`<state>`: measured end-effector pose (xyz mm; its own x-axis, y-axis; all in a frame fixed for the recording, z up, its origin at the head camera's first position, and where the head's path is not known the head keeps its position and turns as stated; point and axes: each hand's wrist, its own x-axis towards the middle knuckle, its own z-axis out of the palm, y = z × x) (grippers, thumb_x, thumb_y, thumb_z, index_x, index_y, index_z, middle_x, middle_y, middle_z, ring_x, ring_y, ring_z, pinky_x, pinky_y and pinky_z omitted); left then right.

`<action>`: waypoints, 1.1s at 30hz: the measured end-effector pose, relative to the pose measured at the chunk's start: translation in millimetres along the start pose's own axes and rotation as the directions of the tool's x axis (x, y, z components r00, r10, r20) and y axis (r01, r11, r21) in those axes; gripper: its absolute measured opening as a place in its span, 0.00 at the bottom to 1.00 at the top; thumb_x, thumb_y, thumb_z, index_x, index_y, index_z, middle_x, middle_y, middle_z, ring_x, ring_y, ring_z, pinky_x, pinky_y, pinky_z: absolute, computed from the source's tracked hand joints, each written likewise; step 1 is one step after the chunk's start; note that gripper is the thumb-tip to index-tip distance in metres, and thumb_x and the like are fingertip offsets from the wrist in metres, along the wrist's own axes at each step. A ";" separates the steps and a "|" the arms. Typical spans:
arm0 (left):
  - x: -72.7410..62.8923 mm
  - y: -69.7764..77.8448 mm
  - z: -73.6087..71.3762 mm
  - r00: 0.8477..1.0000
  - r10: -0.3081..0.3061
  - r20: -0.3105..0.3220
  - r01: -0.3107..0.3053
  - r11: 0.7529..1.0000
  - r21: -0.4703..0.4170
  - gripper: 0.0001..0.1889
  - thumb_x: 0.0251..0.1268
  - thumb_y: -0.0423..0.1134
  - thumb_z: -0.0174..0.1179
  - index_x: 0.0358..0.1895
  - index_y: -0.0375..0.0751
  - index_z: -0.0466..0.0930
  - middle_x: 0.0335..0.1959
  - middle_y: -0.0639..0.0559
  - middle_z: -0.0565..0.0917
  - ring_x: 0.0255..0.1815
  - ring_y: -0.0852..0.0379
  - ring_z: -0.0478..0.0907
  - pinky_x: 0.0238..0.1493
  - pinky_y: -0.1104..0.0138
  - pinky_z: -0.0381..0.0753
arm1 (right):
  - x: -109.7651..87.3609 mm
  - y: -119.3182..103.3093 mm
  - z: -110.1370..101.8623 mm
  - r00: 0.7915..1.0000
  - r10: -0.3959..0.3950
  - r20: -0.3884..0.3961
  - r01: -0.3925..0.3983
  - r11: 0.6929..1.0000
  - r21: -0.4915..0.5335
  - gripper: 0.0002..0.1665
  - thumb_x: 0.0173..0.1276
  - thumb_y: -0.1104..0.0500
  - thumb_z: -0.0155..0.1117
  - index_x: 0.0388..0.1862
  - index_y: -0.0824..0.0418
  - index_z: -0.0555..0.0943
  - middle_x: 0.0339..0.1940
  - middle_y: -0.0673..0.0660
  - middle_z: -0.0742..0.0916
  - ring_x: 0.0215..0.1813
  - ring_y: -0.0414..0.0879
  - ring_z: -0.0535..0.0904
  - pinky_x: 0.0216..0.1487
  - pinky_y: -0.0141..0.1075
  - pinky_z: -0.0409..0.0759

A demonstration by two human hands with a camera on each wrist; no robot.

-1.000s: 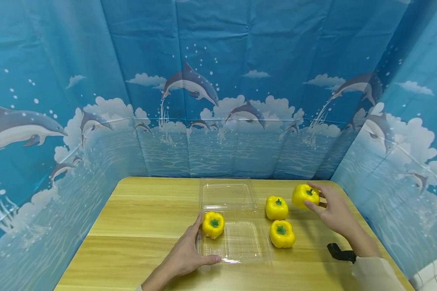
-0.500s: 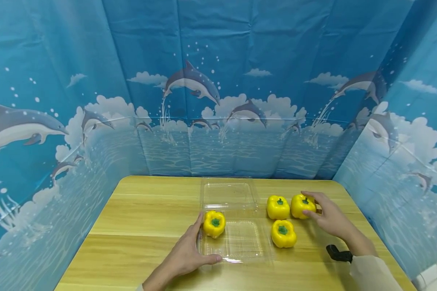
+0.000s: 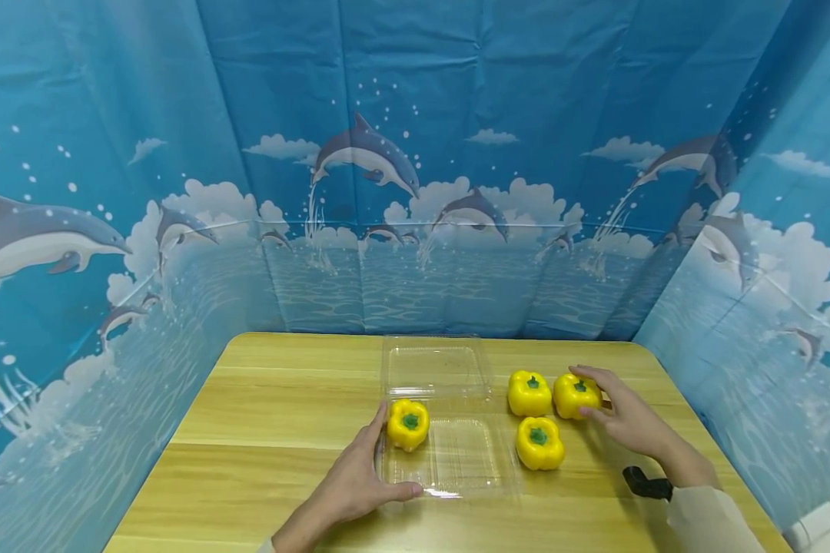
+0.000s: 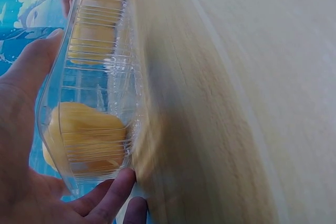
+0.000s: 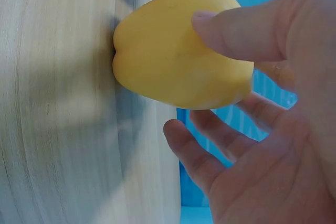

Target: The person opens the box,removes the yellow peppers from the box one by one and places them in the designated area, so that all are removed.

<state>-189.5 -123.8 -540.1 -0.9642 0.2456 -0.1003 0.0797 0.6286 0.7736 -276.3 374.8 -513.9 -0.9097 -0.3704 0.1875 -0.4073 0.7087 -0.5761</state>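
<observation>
My left hand [image 3: 356, 472] holds the left side of a clear plastic clamshell container [image 3: 466, 461], its lid [image 3: 434, 369] lying folded back behind it. One yellow bell pepper [image 3: 408, 425] sits in the container's left part, close by my fingers. In the left wrist view, the thumb is at the container's rim [image 4: 50, 93] and fingers reach its underside. At the right, my right hand [image 3: 629, 415] grips another yellow bell pepper [image 3: 572, 395] between thumb and fingers. The right wrist view has the thumb on the side of this pepper [image 5: 168, 51], with the lower fingers spread out.
Beside the held pepper stands a yellow bell pepper [image 3: 529, 393], and nearer me another bell pepper [image 3: 539, 444], both right of the container. The wooden table [image 3: 270, 415] ends at a blue dolphin-print curtain [image 3: 415, 292] behind. A black strap piece [image 3: 646, 484] juts from my right wrist.
My right hand has brought its pepper down and toward me, beside the two others on the right. The left hand stays on the container.
</observation>
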 end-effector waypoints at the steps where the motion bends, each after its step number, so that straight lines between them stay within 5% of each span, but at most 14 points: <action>1: 0.6 0.0 -0.1 1.000 0.003 0.000 -0.003 1.000 0.001 0.80 0.55 0.70 0.88 1.00 0.58 0.37 0.95 0.30 0.64 0.91 0.24 0.69 0.85 0.24 0.74 | -0.3 0.4 -0.2 1.000 0.005 0.002 -0.005 1.000 0.006 0.41 0.85 0.65 0.73 0.90 0.69 0.68 0.89 0.79 0.71 0.86 0.84 0.68 0.71 0.82 0.82; 19: 3.7 0.8 -2.0 1.000 0.010 0.005 -0.010 1.000 -0.011 0.80 0.56 0.69 0.89 1.00 0.58 0.37 0.95 0.30 0.63 0.91 0.25 0.70 0.85 0.25 0.74 | 0.4 -7.3 -6.6 0.999 0.032 -0.016 -0.032 0.999 -0.015 0.47 0.83 0.63 0.77 0.93 0.66 0.66 0.89 0.78 0.70 0.83 0.82 0.70 0.70 0.84 0.81; 25: 1.8 0.5 -0.4 1.000 0.001 0.011 -0.001 1.000 -0.022 0.80 0.56 0.69 0.89 1.00 0.59 0.36 0.95 0.30 0.64 0.90 0.26 0.70 0.85 0.25 0.74 | -0.4 -13.2 -8.3 0.994 -0.048 -0.095 0.042 0.997 -0.069 0.45 0.81 0.66 0.78 0.91 0.64 0.70 0.86 0.77 0.73 0.80 0.79 0.73 0.66 0.84 0.81; 33: -0.4 1.0 0.2 1.000 -0.002 0.006 0.002 1.000 -0.010 0.80 0.56 0.69 0.89 1.00 0.60 0.36 0.95 0.30 0.62 0.91 0.23 0.68 0.85 0.24 0.73 | 4.6 -39.5 -9.6 0.960 -0.165 -0.226 0.136 0.981 -0.140 0.43 0.78 0.69 0.79 0.88 0.61 0.75 0.83 0.73 0.79 0.78 0.74 0.76 0.67 0.76 0.80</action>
<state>-188.9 -123.1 -539.4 -0.9629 0.2485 -0.1055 0.0751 0.6220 0.7794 -265.2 350.9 -482.6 -0.8242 -0.3369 0.4551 -0.5344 0.7285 -0.4285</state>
